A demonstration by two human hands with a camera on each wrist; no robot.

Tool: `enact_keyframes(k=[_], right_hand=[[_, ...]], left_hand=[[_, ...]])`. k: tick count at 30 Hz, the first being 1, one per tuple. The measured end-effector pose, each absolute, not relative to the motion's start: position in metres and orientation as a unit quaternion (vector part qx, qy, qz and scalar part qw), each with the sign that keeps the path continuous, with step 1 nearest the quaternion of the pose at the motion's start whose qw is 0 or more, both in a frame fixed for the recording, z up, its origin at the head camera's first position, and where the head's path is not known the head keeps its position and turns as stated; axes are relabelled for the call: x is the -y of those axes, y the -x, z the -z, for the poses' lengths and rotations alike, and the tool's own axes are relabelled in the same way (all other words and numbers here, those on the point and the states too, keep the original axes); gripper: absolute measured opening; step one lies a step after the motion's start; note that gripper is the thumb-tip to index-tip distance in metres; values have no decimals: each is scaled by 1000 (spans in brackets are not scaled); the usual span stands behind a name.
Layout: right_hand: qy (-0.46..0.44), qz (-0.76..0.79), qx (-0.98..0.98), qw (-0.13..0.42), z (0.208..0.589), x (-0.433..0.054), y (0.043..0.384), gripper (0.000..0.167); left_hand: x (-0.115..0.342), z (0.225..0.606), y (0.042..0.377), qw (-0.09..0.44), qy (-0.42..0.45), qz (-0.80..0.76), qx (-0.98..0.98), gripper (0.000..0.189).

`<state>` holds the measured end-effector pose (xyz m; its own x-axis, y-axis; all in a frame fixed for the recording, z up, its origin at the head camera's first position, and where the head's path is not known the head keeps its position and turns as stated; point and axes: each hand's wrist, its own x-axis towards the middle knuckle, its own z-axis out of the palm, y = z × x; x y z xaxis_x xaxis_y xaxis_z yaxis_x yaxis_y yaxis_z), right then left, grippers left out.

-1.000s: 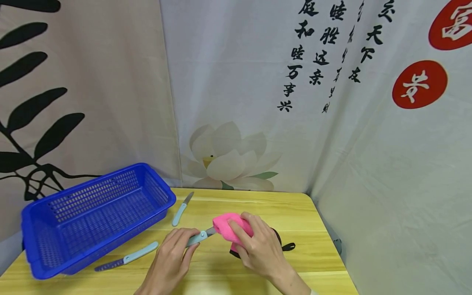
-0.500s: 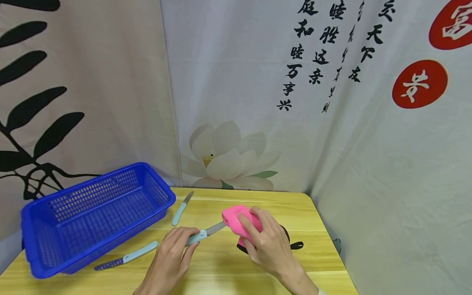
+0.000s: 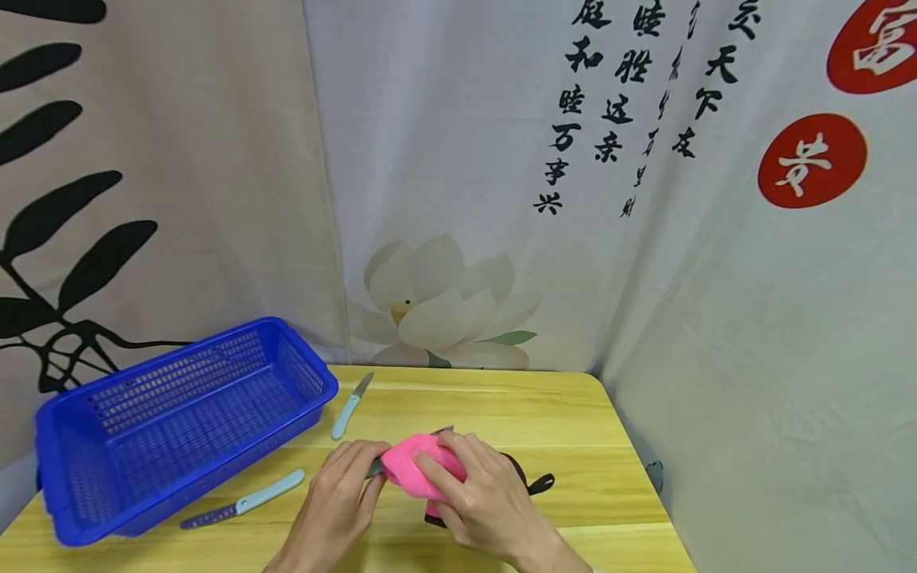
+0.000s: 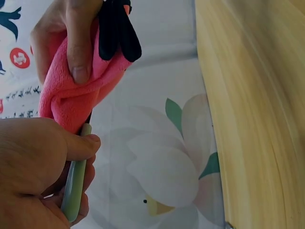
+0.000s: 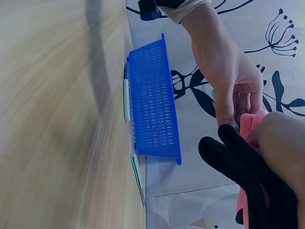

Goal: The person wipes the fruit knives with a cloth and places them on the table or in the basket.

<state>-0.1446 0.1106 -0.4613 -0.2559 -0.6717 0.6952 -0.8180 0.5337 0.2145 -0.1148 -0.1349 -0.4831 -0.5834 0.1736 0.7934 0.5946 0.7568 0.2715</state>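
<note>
My left hand point(image 3: 333, 497) grips a small knife by its light blue-green handle point(image 4: 75, 186), seen best in the left wrist view. A bright pink cloth point(image 3: 407, 468) with black edging is folded around the blade, my right hand point(image 3: 490, 497) pinching it from above. Most of the blade is hidden by the cloth; a bit of metal shows past its far side in the head view. The cloth's near end comes right up to my left fingertips. A black loop point(image 3: 541, 484) hangs off the cloth, to the right of my right hand.
A blue perforated basket point(image 3: 215, 471) stands at the table's left. In front of it lies a knife with a speckled dark blade point(image 3: 208, 516); a smaller knife point(image 3: 347, 415) lies by its right end. Printed curtains rise behind the wooden table point(image 3: 602, 446).
The cloth in my right hand first slid right along the blade, baring more of it, then came back left up to the handle. My left hand has stayed nearly still.
</note>
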Motion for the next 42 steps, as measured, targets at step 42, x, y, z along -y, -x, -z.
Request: enact_keyframes(k=[42], right_hand=[[-370, -103, 841, 380, 465, -143, 161, 68]], left_hand=[[162, 482, 106, 384, 240, 292, 842, 44]])
